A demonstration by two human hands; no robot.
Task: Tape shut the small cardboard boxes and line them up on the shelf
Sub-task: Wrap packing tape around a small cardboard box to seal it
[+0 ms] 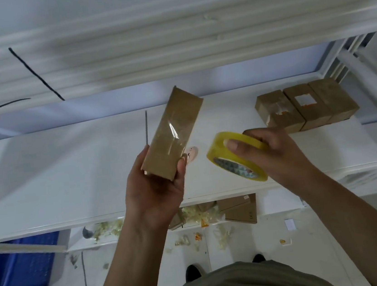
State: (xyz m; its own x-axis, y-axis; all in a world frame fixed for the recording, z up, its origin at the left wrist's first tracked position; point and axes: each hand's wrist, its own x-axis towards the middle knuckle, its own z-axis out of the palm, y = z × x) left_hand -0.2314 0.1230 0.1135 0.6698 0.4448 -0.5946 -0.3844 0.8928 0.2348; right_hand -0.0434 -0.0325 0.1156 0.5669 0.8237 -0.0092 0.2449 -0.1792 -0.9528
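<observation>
The white shelf [68, 181] spreads beyond and below both hands, with an upper shelf [170, 38] hanging low above the fingertips. Past the right hand's knuckles, at the shelf's far right end, 3 boxes [306, 107] stand touching side by side in a row. They look finished and placed.

A 4th box [174, 130], long and narrow, is off the shelf, rising up and away from the left hand [155, 189]. That hand's thumb and fingers are clamped on the box's near end, thumb on the right edge and fingers on the left. A clear strip glints along the box's top face, so taping seems under way. Whether its ends are sealed I cannot tell.

The right hand [276, 153] grips the yellow tape roll [237, 160], fingers curled over its rim and thumb across the band, just right of the left thumb. No free strip is visible between roll and box.

My reading is that 3 are done and 1 is in hand. More cardboard [238, 210] lies under the shelf, below the wrists, so more may remain.

For room, the bare shelf left of the row, beyond the right fingertips, suits the 4th box. The box's far tip sits near the upper shelf's edge, so lifting is tight. A thin grey rod [146, 127] lies just beyond the left fingertips, beside the box.
</observation>
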